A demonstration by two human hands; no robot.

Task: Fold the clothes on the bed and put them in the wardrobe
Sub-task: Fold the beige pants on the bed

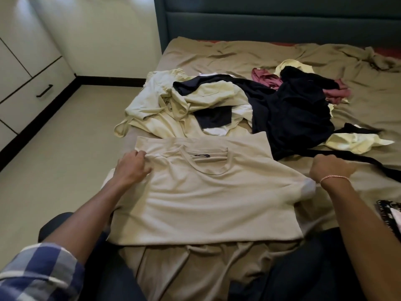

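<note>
Head view puts us early in the job: our left hand (132, 168) pinches the shoulder of the beige T-shirt (206, 203) spread flat at the near edge of the bed (217, 53), our right hand (332, 169) is clenched by its sleeve on we cannot tell what, and a heap of unfolded clothes (249, 101) waits behind.

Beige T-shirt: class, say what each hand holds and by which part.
Left hand pinches the T-shirt at its shoulder, beside the collar. Right hand is curled by the sleeve; its hold cannot be told.
</note>
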